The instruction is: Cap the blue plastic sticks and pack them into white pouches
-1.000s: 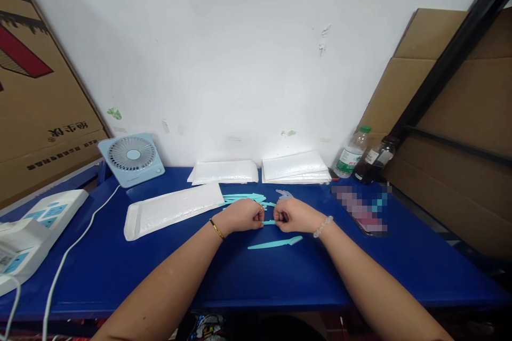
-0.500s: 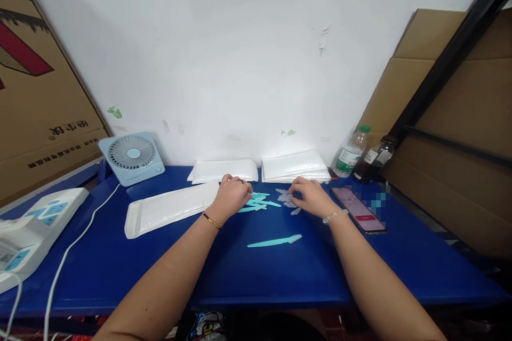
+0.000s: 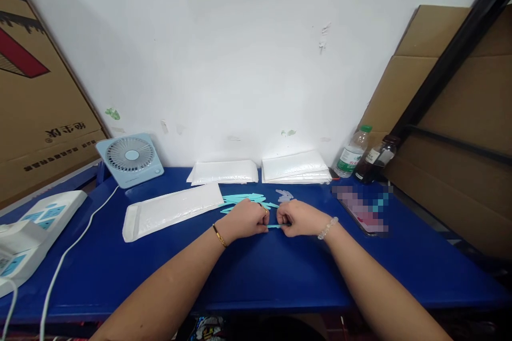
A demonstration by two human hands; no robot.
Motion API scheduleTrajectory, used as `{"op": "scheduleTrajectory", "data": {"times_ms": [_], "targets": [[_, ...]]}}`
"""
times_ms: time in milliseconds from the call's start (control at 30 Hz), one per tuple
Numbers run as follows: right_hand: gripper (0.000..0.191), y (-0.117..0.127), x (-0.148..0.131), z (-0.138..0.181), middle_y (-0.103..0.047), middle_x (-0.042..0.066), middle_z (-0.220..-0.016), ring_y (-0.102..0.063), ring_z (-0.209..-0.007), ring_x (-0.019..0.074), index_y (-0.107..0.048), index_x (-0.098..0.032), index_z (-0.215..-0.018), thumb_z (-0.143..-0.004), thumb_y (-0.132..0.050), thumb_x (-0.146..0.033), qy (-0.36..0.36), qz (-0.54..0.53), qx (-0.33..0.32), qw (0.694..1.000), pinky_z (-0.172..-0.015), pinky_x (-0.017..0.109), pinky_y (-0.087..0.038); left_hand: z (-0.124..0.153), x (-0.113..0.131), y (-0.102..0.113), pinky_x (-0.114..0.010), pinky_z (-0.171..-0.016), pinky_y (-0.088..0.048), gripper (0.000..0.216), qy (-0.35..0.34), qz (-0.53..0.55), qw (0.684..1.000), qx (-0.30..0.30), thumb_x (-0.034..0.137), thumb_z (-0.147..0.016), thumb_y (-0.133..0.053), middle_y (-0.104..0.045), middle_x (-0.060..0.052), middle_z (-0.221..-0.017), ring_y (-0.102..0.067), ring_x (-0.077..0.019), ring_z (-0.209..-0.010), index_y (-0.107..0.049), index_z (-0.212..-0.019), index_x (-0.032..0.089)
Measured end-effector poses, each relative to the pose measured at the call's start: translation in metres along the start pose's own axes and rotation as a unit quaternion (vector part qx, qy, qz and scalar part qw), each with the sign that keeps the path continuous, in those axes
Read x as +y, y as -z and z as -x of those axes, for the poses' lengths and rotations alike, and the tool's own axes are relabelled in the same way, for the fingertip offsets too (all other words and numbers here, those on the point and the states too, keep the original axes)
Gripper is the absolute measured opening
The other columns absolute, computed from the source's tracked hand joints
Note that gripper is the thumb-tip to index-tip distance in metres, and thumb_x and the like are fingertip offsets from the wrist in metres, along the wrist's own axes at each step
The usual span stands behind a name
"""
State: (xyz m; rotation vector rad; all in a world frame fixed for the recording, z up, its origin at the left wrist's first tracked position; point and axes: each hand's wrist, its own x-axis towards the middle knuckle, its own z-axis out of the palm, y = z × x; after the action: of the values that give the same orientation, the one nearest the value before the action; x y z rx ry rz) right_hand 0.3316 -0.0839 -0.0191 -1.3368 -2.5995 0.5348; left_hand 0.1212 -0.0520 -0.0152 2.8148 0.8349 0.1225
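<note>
My left hand and my right hand are closed close together over the middle of the blue table. Between them runs a slim turquoise eyebrow razor, one end in each hand; my fingers cover both its ends. Just behind my left hand lies a loose pile of similar turquoise razors, partly hidden by it. Small translucent caps lie in a cluster behind my right hand. A white padded mailer lies flat to the left, touching the pile's left side.
Two stacks of white mailers, left and right, lie against the wall. A light-blue fan and a white power strip are at left. At right are a phone, a green-capped bottle and a dark bottle.
Both hands have come nearer the front edge and closer together, away from the pile and caps. The single razor that lay in front is gone from its spot; a razor now spans my hands.
</note>
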Motion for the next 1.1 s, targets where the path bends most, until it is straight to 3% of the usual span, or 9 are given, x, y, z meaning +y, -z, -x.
{"op": "scheduleTrajectory", "data": {"times_ms": [100, 233, 333, 400, 500, 600, 767, 933, 1100], "targets": [[0.007, 0.0, 0.0, -0.002, -0.058, -0.001, -0.07, -0.05, -0.06, 0.011, -0.058, -0.018, -0.071, -0.07, -0.062, -0.013, 0.01, 0.007, 0.019, 1.0, -0.055, 0.024, -0.036, -0.003, -0.002, -0.004, -0.028, -0.069, -0.036, 0.01, 0.01, -0.029, 0.999, 0.02, 0.023, -0.081, -0.056, -0.069, 0.0, -0.077, -0.061, -0.016, -0.072, -0.065, -0.076, 0.021], [0.004, 0.007, 0.007, 0.0, -0.06, 0.0, -0.072, -0.053, -0.065, 0.0132, -0.059, -0.018, -0.074, -0.078, -0.06, -0.017, 0.014, 0.013, 0.049, 0.999, -0.059, 0.025, -0.038, -0.002, -0.008, 0.004, -0.029, -0.072, -0.038, 0.014, 0.019, -0.059, 0.996, 0.06, 0.027, -0.085, -0.052, -0.069, -0.002, -0.08, -0.061, -0.0169, -0.073, -0.064, -0.081, 0.02], [0.008, 0.016, 0.023, 0.006, -0.061, 0.001, -0.071, -0.055, -0.065, 0.0146, -0.061, -0.018, -0.074, -0.08, -0.058, -0.021, -0.028, -0.003, 0.109, 0.994, -0.06, 0.026, -0.039, 0.001, -0.017, 0.013, -0.029, -0.07, -0.038, 0.018, 0.051, -0.072, 0.992, 0.088, 0.023, -0.086, -0.047, -0.067, -0.005, -0.078, -0.061, -0.017, -0.071, -0.061, -0.076, 0.017], [0.013, 0.022, 0.035, 0.01, -0.062, 0.002, -0.071, -0.056, -0.064, 0.0149, -0.061, -0.018, -0.076, -0.082, -0.057, -0.028, -0.067, -0.062, 0.166, 0.982, -0.059, 0.026, -0.041, 0.005, -0.023, 0.018, -0.027, -0.066, -0.038, 0.02, 0.09, -0.034, 0.99, 0.104, 0.021, -0.087, -0.043, -0.066, -0.006, -0.079, -0.06, -0.0167, -0.07, -0.058, -0.075, 0.016], [0.025, 0.025, 0.044, 0.013, -0.062, 0.002, -0.071, -0.058, -0.064, 0.0152, -0.062, -0.018, -0.09, -0.084, -0.054, -0.04, -0.086, -0.197, 0.227, 0.95, -0.058, 0.026, -0.044, 0.009, -0.026, 0.021, -0.024, -0.06, -0.039, 0.02, 0.123, 0.118, 0.979, 0.114, 0.028, -0.091, -0.037, -0.064, -0.004, -0.081, -0.058, -0.0148, -0.067, -0.054, -0.085, 0.018], [0.038, 0.021, 0.041, 0.009, -0.061, 0.001, -0.068, -0.058, -0.059, 0.0141, -0.063, -0.017, -0.101, -0.08, -0.058, -0.049, -0.086, -0.288, 0.218, 0.928, -0.054, 0.025, -0.046, 0.01, -0.025, 0.02, -0.023, -0.055, -0.038, 0.023, 0.11, 0.217, 0.964, 0.109, 0.035, -0.092, -0.033, -0.06, -0.001, -0.076, -0.054, -0.0131, -0.062, -0.051, -0.091, 0.02], [0.04, 0.014, 0.029, 0.003, -0.064, 0.003, -0.065, -0.058, -0.052, 0.0119, -0.069, -0.014, -0.09, -0.073, -0.066, -0.051, -0.098, -0.314, 0.207, 0.921, -0.047, 0.022, -0.045, 0.009, -0.024, 0.02, -0.024, -0.055, -0.034, 0.023, 0.104, 0.191, 0.967, 0.133, 0.035, -0.091, -0.035, -0.054, 0.0, -0.072, -0.047, -0.0134, -0.062, -0.051, -0.087, 0.019], [0.04, 0.015, 0.025, 0.004, -0.066, 0.005, -0.071, -0.064, -0.065, 0.0156, -0.067, -0.014, -0.099, -0.076, -0.065, -0.047, -0.088, -0.353, 0.21, 0.907, -0.059, 0.026, -0.052, 0.008, -0.025, 0.021, -0.024, -0.056, -0.033, 0.023, 0.111, 0.194, 0.966, 0.126, 0.035, -0.091, -0.035, -0.053, 0.0, -0.071, -0.046, -0.0134, -0.062, -0.052, -0.087, 0.019], [0.04, 0.013, 0.027, 0.002, -0.068, 0.005, -0.071, -0.065, -0.068, 0.0172, -0.067, -0.015, -0.098, -0.076, -0.065, -0.047, -0.088, -0.344, 0.203, 0.912, -0.062, 0.028, -0.052, 0.008, -0.025, 0.02, -0.024, -0.054, -0.033, 0.023, 0.113, 0.216, 0.962, 0.123, 0.036, -0.09, -0.036, -0.052, 0.001, -0.07, -0.044, -0.0126, -0.061, -0.052, -0.087, 0.019]]}}
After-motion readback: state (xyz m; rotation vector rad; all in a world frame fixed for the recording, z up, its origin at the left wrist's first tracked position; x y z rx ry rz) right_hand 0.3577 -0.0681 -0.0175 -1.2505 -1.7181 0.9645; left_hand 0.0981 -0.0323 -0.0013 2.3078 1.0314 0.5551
